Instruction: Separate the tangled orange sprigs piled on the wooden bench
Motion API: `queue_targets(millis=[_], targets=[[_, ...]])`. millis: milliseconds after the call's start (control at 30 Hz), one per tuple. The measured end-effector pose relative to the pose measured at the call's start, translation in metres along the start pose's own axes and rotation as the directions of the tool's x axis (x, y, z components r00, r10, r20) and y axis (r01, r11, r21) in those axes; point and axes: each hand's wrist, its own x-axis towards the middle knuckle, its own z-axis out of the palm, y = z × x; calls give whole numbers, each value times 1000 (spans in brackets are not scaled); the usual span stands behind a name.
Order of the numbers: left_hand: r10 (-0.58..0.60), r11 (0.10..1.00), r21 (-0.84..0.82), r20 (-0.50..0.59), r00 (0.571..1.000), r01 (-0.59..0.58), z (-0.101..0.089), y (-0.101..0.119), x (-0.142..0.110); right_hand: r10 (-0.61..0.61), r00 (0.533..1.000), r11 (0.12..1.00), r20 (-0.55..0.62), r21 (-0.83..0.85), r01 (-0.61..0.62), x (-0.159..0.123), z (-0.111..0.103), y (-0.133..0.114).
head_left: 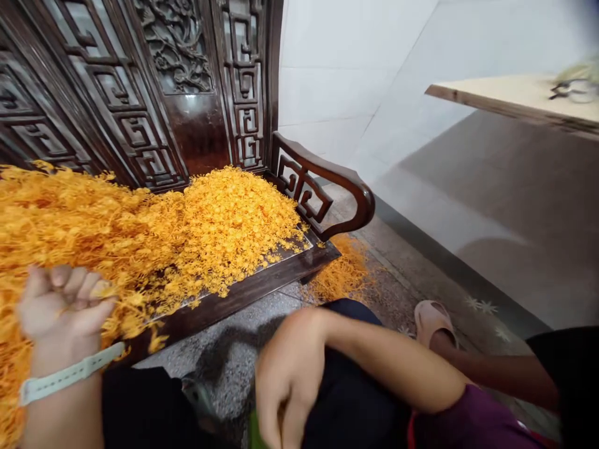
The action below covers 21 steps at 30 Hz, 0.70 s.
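Observation:
A large heap of orange-yellow dried flower strands (224, 231) covers the seat of a dark carved wooden bench (243, 299) and spreads past the left edge of the view. My left hand (63, 305), with a pale band on its wrist (68, 374), rests at the heap with curled fingers pinching a small tuft of strands. My right hand (287, 380) hangs lower, over my dark lap, fingers pointing down. A green object (254, 431) shows just below it at the bottom edge, mostly cut off.
A loose pile of orange strands (339, 271) lies on the speckled floor beyond the bench's curved wooden armrest (327, 181). A bare leg in a pale pink slipper (433, 321) stands at right. A blurred pair of scissors (573, 90) lies on a wooden tabletop (496, 93).

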Motion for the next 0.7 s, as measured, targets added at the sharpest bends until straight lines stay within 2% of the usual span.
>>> queue_targets(millis=[33,67,100,133,167,200,233,267,300,333,400,467,567,700], targets=[[13,1000,25,31,999,-14,7,-6,-3,-81,984,995,-156,39,88,-19,-7,-8],[18,999,45,72,997,-21,13,-13,-5,-168,914,978,-369,55,202,-38,-16,-15],[8,998,60,112,994,-15,18,-19,-7,-260,728,932,-634,32,361,-54,-27,-21],[-14,998,68,140,990,5,21,-25,-7,-286,562,896,-776,-10,443,-67,-39,-24],[-24,998,65,170,985,13,22,-29,-8,-270,353,855,-896,-54,516,-76,-49,-25],[-28,998,62,193,981,16,22,-33,-8,-212,184,827,-960,-75,558,-80,-58,-22],[-43,998,61,207,977,30,22,-36,-8,-131,83,820,-988,-61,569,-81,-64,-17],[-68,996,62,213,975,56,22,-38,-8,-50,24,829,-998,-28,558,-78,-67,-11],[-92,995,59,217,972,81,21,-40,-8,6,8,860,-1000,9,510,-72,-68,-4],[-116,993,55,223,968,106,22,-43,-9,20,33,907,-999,32,420,-66,-67,3],[-149,989,40,243,959,143,26,-49,-12,-36,94,982,-995,-18,189,-53,-63,14],[-178,983,14,259,949,181,33,-58,-18,-115,159,993,-981,-113,22,-45,-59,21],[-230,967,-46,257,939,250,45,-70,-27,-139,251,986,-958,-157,-53,-38,-58,27],[-214,964,-99,259,942,246,51,-82,-34,-142,325,976,-935,-187,-111,-35,-65,35]])
